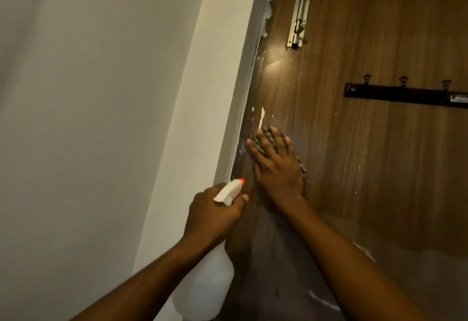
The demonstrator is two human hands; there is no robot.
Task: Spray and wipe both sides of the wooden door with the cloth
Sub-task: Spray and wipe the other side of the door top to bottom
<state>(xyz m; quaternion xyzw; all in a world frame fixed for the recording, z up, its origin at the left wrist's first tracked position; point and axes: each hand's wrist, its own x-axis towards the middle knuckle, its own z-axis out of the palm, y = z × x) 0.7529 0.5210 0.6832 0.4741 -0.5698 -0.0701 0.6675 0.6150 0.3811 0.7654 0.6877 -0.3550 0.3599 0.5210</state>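
Door (354,168), wood-grain, adjoins white wall (101,92) at 9 o'clock; bolt (298,16) at 12, hook rail (395,95) at 2. My right hand (276,166) presses cloth (266,129) flat; left hand (212,214) grips bottle (205,282).

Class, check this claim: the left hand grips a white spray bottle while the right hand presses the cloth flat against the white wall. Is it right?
Not quite. The head view shows the right hand pressing the cloth flat against the wooden door, not the white wall. The rest stands: the left hand grips the white spray bottle.
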